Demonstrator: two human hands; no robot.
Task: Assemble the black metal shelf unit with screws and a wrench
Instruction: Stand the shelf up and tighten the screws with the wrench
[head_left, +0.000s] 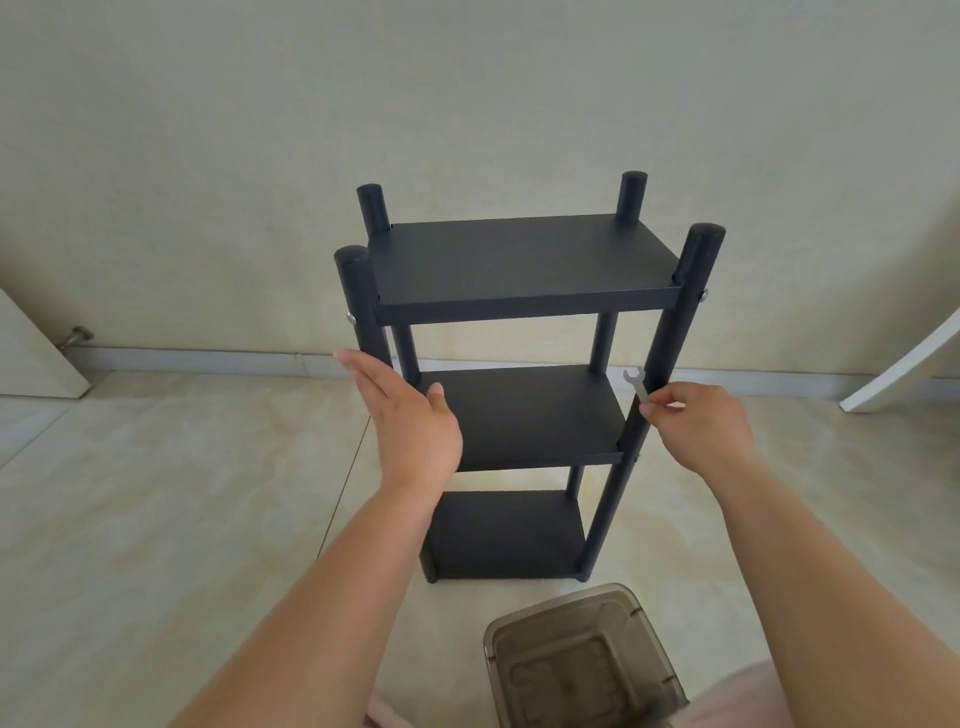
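Note:
The black metal shelf unit (519, 260) stands upright on the floor, with three shelves between four round posts. Silver screw heads show on the front posts at the top shelf, one on the left (351, 318) and one on the right (704, 295). My left hand (405, 415) is flat with straight fingers beside the front left post, in front of the middle shelf (524, 415); whether it touches the post I cannot tell. My right hand (698, 423) pinches a small silver wrench (637, 383) by its handle, next to the front right post, jaw pointing up.
A translucent grey plastic bin (582, 660) stands on the tiled floor just in front of the shelf. A light board (31, 353) leans at the left wall, and a white slanted panel (904, 364) rests at the right. The wall is close behind the shelf.

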